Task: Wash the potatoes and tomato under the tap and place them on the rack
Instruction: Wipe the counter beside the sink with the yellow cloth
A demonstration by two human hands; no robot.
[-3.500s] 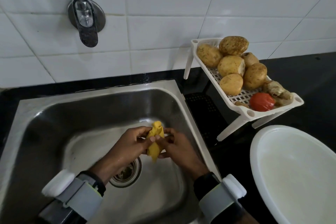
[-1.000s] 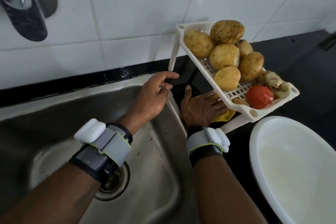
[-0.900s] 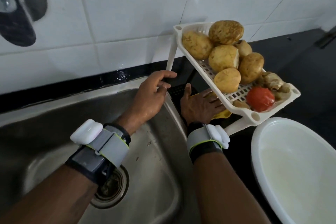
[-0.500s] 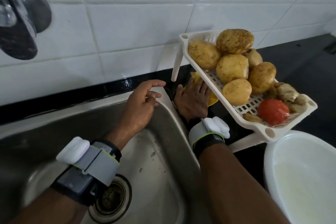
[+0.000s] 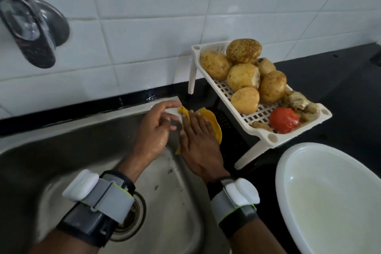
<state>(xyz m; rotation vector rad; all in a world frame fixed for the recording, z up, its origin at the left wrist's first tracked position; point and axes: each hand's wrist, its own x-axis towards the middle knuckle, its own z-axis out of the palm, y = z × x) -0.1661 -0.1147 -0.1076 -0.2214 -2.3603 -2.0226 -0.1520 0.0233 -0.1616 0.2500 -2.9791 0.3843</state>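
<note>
Both grips apart: right hand (image 5: 198,142) flat on yellow cloth (image 5: 214,125), left hand (image 5: 155,130) loosely curled.

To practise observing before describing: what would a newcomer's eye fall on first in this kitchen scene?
The white rack piled with potatoes and one red tomato, standing on the dark counter right of the sink. Then the right hand pressed flat on a yellow cloth at the sink's far right corner, and a white bowl at lower right.
</note>
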